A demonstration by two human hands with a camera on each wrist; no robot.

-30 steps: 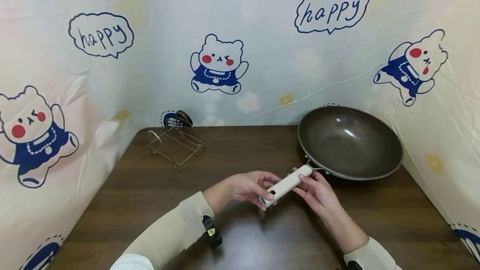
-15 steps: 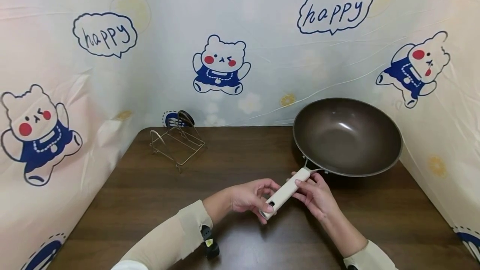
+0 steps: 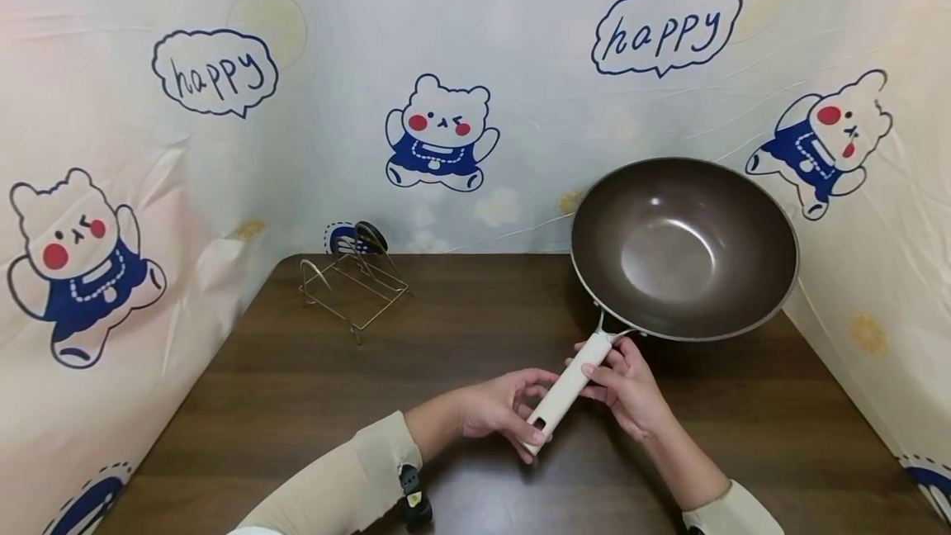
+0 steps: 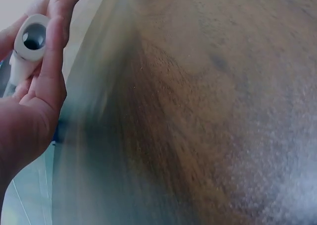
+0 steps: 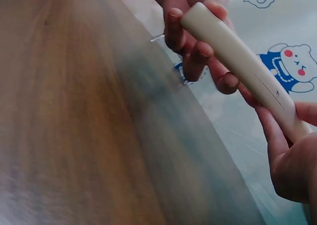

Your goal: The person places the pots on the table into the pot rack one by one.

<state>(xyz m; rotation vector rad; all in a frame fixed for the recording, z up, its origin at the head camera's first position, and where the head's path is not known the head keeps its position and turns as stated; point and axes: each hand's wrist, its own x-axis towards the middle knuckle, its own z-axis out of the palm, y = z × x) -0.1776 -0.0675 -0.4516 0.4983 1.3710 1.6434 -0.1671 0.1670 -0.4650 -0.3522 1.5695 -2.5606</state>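
Our left hand [image 3: 496, 409] curls its fingers around the free end of the cream handle [image 3: 568, 389], thumb over the top. Our right hand [image 3: 627, 385] grips the same handle farther up, near where it joins the wok [image 3: 683, 246]. The wok tilts up beyond our right hand, its dark bowl facing us, its far rim raised off the table [image 3: 312, 403]. Well away, beyond our left hand, a wire rack [image 3: 352, 287] stands by the bear-print backdrop [image 3: 442, 134].
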